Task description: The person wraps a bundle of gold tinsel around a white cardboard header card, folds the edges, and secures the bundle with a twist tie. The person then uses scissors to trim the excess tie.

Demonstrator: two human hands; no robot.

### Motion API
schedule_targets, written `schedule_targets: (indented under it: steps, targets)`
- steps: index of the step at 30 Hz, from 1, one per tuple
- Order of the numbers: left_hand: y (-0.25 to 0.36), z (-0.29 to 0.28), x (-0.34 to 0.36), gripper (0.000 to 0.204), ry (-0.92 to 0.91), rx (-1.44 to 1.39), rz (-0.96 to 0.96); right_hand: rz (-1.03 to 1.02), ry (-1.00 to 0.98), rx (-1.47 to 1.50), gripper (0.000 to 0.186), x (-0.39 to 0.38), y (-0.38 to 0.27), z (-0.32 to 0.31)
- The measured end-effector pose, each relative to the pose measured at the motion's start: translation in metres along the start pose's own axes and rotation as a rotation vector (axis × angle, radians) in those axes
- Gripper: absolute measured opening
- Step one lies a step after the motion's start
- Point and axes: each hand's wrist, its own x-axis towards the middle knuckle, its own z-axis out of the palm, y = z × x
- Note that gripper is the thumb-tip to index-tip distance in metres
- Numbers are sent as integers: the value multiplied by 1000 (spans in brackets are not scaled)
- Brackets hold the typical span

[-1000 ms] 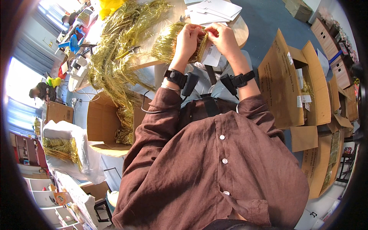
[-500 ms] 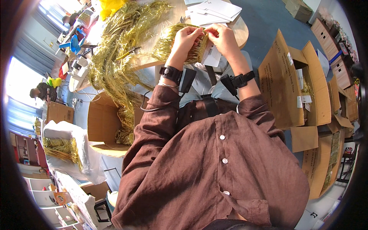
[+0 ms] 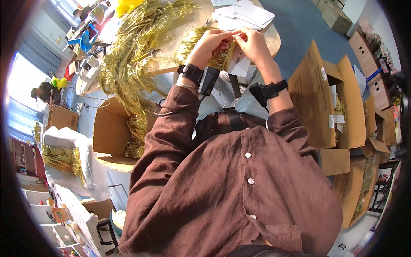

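At the table's near edge, a bundle of shiny gold tinsel fringe [image 3: 188,45] lies partly under my hands. My left hand [image 3: 209,46] pinches the fringe's top edge with bent fingers. Close against it, my right hand [image 3: 253,46] pinches at the same edge, thumb and forefinger together near the left fingertips. A white card [image 3: 239,64] hangs at the bundle's right side, below my right hand. What lies exactly between the fingertips is too small to make out. To the left, a long loose heap of gold tinsel [image 3: 126,55] spills off the table.
White cards [image 3: 246,15] are stacked on the wooden table [image 3: 274,40]. An open cardboard box [image 3: 112,128] at the left catches tinsel. More open cartons [image 3: 314,98] stand at the right. A plastic-wrapped tinsel pack [image 3: 64,158] is far left, near another person [image 3: 49,92].
The whole view has shifted slightly. My hands stay pinched together at the fringe's top edge, with the right hand's fingers turned a little.
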Motion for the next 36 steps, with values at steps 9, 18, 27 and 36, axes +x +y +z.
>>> schedule_targets:
  steps: [9, 18, 27, 36]
  targets:
    - [-1, 8, 4, 22, 111, 138, 25, 65, -51, -100, 17, 16, -3, 3]
    - [-37, -3, 35, 18, 392, 287, 95, 141, -97, -104, 15, 16, 1, 3]
    - [-19, 6, 6, 19, 600, 703, 388, 292, -158, 156, 16, 14, 18, -3]
    - [10, 23, -16, 22, 290, 873, 467, 194, 269, -200, 18, -22, 31, -17]
